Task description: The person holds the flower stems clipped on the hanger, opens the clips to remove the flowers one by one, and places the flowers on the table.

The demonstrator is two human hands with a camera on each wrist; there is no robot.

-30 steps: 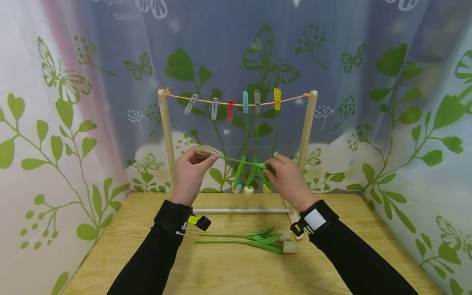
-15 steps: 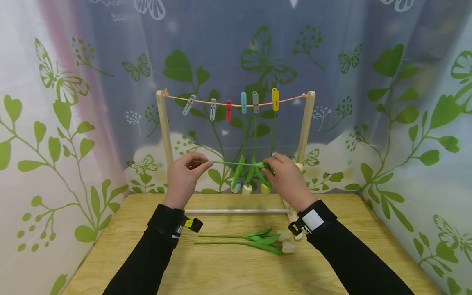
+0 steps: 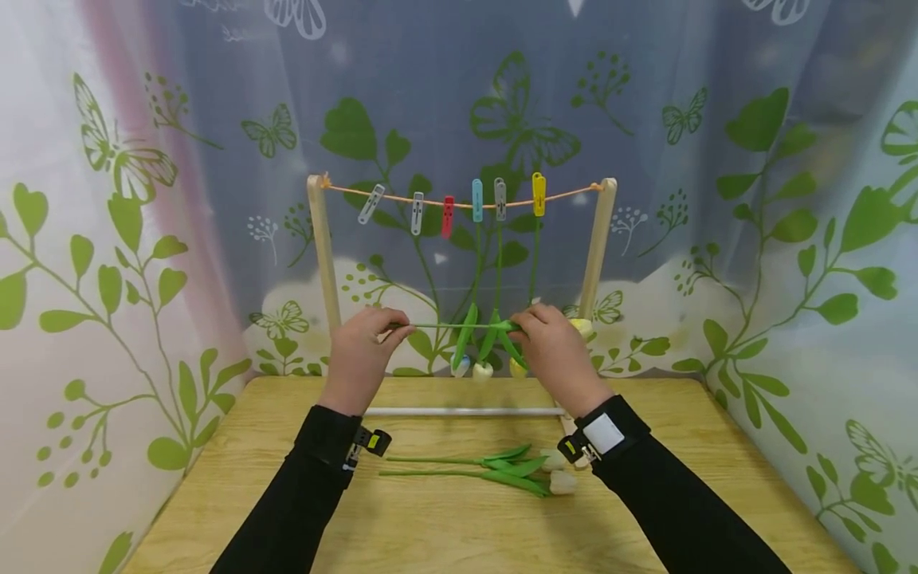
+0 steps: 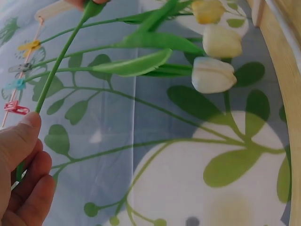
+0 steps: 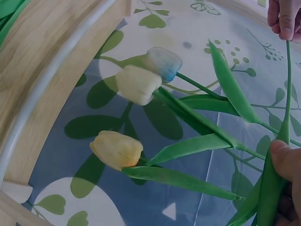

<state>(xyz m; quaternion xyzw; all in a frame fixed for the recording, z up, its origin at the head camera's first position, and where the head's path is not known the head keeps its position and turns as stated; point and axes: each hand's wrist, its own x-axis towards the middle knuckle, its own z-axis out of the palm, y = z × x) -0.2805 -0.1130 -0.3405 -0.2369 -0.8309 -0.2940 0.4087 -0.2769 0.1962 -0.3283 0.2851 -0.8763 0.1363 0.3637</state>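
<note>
Lowered slightly since a second ago, both hands now hold the tulip stem (image 3: pixel 459 325) level rather than tilted, in front of the wooden rack (image 3: pixel 319 239). The stem's bare end is pinched by the left hand (image 3: pixel 362 351) between thumb and fingers, while the leafy end is gripped by the right hand (image 3: pixel 548 343), with the bloom (image 3: pixel 581 327) showing just past its knuckles. Three tulips (image 3: pixel 482 335) are already hung upside down from the blue, grey and yellow clips on the orange string (image 3: pixel 459 201); three further clips (image 3: pixel 416 211) to the left are seen to carry nothing. Two more tulips (image 3: pixel 495 470) lie on the table (image 3: pixel 445 526) between the forearms. By this count, roughly half the hanging appears done, with the held flower and the two lying ones left. The held stem is stretched between the hands, well below the string.
</note>
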